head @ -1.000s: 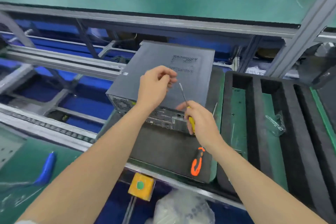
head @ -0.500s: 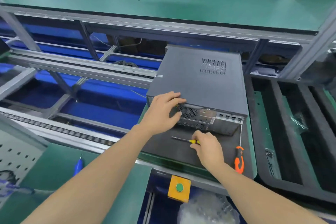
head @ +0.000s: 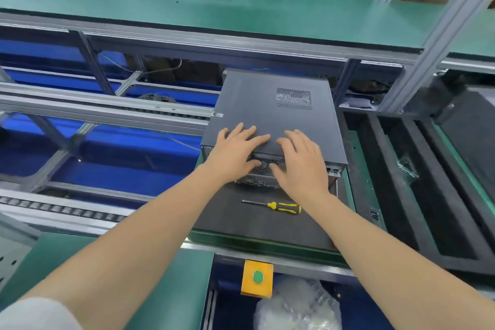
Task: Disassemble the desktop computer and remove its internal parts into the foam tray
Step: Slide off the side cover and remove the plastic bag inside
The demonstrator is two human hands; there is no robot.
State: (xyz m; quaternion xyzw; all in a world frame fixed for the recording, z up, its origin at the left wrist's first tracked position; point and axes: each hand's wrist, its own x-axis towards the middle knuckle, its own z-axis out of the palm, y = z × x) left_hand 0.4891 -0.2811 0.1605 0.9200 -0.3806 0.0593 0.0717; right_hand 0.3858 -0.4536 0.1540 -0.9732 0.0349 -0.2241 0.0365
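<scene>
A dark grey desktop computer case lies flat on a black mat, its rear ports facing me. My left hand and my right hand both rest on the near edge of its top cover, fingers straight and spread, thumbs down over the rear vent. A yellow-and-black screwdriver lies loose on the mat just in front of the case. The black foam tray with long slots stands to the right of the case.
A yellow box with a green button sits at the front edge, with a plastic bag beneath it. Conveyor rails run to the left. A green shelf spans overhead. A small clear bag lies in the tray.
My right hand set the yellow screwdriver down on the mat and moved up onto the case cover. My left hand slid onto the cover beside it. The camera view shifted left.
</scene>
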